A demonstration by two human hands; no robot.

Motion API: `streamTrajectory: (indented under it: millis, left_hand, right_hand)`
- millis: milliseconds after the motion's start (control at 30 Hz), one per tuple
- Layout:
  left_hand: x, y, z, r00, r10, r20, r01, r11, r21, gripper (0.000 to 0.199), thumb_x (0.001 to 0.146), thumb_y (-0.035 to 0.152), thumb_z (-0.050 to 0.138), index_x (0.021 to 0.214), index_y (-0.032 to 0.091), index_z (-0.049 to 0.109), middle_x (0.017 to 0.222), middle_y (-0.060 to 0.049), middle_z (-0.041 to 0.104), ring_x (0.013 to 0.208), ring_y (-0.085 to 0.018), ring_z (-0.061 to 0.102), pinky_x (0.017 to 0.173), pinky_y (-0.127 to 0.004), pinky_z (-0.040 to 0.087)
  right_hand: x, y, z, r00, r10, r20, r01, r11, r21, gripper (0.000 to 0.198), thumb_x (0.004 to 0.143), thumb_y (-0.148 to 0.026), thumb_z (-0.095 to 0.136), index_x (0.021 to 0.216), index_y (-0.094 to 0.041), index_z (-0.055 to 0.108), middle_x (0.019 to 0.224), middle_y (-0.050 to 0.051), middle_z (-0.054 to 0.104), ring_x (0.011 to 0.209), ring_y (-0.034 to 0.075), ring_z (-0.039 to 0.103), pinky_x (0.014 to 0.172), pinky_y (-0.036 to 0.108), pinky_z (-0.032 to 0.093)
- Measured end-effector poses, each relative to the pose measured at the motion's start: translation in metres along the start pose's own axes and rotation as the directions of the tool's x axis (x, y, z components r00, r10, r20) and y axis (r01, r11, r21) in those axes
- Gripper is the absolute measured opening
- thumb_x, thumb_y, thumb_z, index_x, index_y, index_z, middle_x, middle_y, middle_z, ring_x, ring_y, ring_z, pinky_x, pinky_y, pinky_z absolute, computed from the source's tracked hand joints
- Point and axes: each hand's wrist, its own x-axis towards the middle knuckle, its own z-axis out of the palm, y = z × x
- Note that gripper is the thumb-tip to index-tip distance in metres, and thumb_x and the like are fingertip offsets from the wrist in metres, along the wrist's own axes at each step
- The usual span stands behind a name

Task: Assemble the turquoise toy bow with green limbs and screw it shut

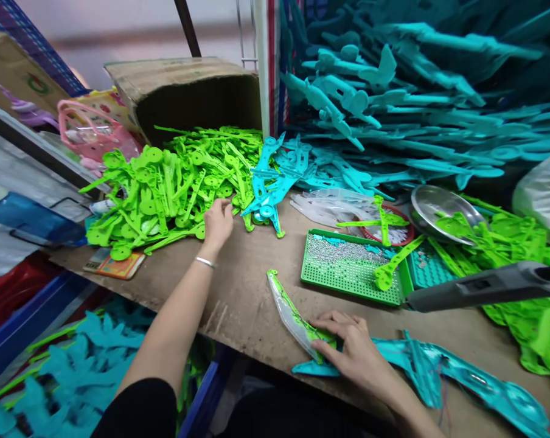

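Observation:
My left hand [219, 222] reaches to the near edge of a heap of lime-green plastic parts [179, 176], its fingers curled together; what they hold, if anything, is hidden. On the bench's front edge, my right hand [348, 340] grips a curved lime-green plastic part [283, 286] with a translucent white piece [288, 319] along its side. Beneath that hand lies a long teal plastic part [476, 377], which stretches to the right. Several teal parts [270, 182] lie against the green heap, just right of my left hand.
A green perforated tray [348, 280] holds small metal pieces. A grey tool [476, 289] juts in from the right beside more green parts [530, 292]. Behind are a metal bowl [443, 204], translucent pieces [325, 205] and a large teal stack [407, 109]. A crate of teal parts [78, 371] stands below left.

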Motion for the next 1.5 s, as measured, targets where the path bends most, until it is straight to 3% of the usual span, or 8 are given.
streamTrajectory:
  millis: [200, 567, 800, 1067, 1167, 1267, 1367, 1500]
  left_hand:
    - [0.042, 0.005, 0.025, 0.984, -0.078, 0.16, 0.075, 0.997, 0.025, 0.015, 0.08, 0.026, 0.065, 0.083, 0.012, 0.069, 0.073, -0.003, 0.071, 0.074, -0.021, 0.068, 0.072, -0.03, 0.053]
    - [0.033, 0.033, -0.01, 0.963, 0.246, -0.107, -0.229, 0.962, 0.148, 0.033, 0.099, 0.02, 0.047, 0.125, 0.0, 0.045, 0.12, -0.013, 0.061, 0.105, -0.021, 0.065, 0.096, -0.042, 0.047]
    - [0.025, 0.012, 0.016, 0.987, 0.014, 0.16, -0.069, 0.937, 0.342, 0.032, 0.091, 0.022, 0.063, 0.116, 0.002, 0.063, 0.108, -0.011, 0.072, 0.108, -0.024, 0.064, 0.107, -0.042, 0.043]
    - [0.016, 0.035, -0.009, 0.977, 0.182, -0.112, -0.128, 0.918, 0.375, 0.045, 0.079, 0.011, 0.07, 0.121, 0.002, 0.058, 0.132, -0.017, 0.059, 0.125, -0.029, 0.052, 0.11, -0.049, 0.038]
    - [-0.035, 0.037, -0.014, 0.875, 0.463, -0.144, -0.405, 0.86, 0.311, 0.026, 0.084, 0.011, 0.06, 0.109, 0.004, 0.063, 0.115, -0.014, 0.063, 0.11, -0.026, 0.058, 0.098, -0.046, 0.047]
    - [-0.098, 0.026, -0.012, 0.657, 0.727, 0.2, -0.742, 0.67, 0.004, 0.014, 0.091, 0.02, 0.057, 0.101, 0.016, 0.065, 0.096, -0.006, 0.069, 0.093, -0.02, 0.064, 0.086, -0.037, 0.052]
    - [-0.144, 0.01, -0.008, 0.492, 0.776, 0.394, -0.755, 0.606, -0.251, 0.016, 0.092, 0.021, 0.058, 0.106, 0.021, 0.064, 0.098, -0.005, 0.071, 0.094, -0.02, 0.065, 0.088, -0.038, 0.051]
    - [-0.163, -0.008, -0.002, 0.43, 0.774, 0.465, -0.719, 0.605, -0.342, 0.036, 0.089, 0.028, 0.064, 0.124, 0.021, 0.059, 0.11, -0.009, 0.071, 0.108, -0.026, 0.062, 0.096, -0.046, 0.049]
  right_hand:
    - [-0.003, -0.005, -0.004, 1.0, -0.002, -0.027, 0.001, 0.999, -0.04, 0.037, 0.091, -0.044, 0.063, 0.123, -0.027, 0.07, 0.116, 0.009, 0.071, 0.115, 0.03, 0.062, 0.102, 0.053, 0.036]
    - [-0.011, 0.013, -0.011, 0.937, -0.013, -0.349, 0.048, 0.994, 0.094, 0.022, 0.09, -0.033, 0.065, 0.105, -0.02, 0.074, 0.101, 0.007, 0.077, 0.095, 0.023, 0.07, 0.088, 0.038, 0.049]
    - [-0.011, 0.015, -0.01, 0.93, 0.005, -0.368, 0.039, 0.993, 0.111, 0.02, 0.091, -0.03, 0.064, 0.104, -0.02, 0.075, 0.101, 0.006, 0.077, 0.097, 0.023, 0.071, 0.088, 0.038, 0.05]
    - [-0.001, 0.005, -0.012, 0.953, -0.035, -0.302, 0.07, 0.992, 0.108, 0.02, 0.093, -0.026, 0.06, 0.105, -0.019, 0.074, 0.104, 0.007, 0.077, 0.098, 0.022, 0.07, 0.087, 0.036, 0.051]
    - [0.011, -0.003, -0.013, 0.966, -0.058, -0.251, 0.093, 0.987, 0.13, 0.022, 0.092, -0.022, 0.059, 0.106, -0.018, 0.074, 0.107, 0.008, 0.077, 0.099, 0.021, 0.07, 0.087, 0.035, 0.05]
    - [0.025, -0.009, -0.013, 0.983, -0.065, -0.173, 0.096, 0.98, 0.176, 0.021, 0.089, -0.02, 0.059, 0.102, -0.018, 0.076, 0.105, 0.006, 0.077, 0.093, 0.019, 0.07, 0.083, 0.032, 0.049]
    - [0.038, -0.014, -0.009, 0.997, -0.053, -0.051, 0.063, 0.971, 0.23, 0.02, 0.087, -0.021, 0.06, 0.097, -0.019, 0.077, 0.09, 0.002, 0.078, 0.076, 0.014, 0.067, 0.07, 0.026, 0.045]
    - [0.05, -0.018, -0.002, 1.0, 0.007, 0.011, -0.009, 0.972, 0.235, 0.017, 0.083, -0.02, 0.063, 0.092, -0.017, 0.077, 0.078, 0.001, 0.075, 0.065, 0.011, 0.061, 0.062, 0.024, 0.04]
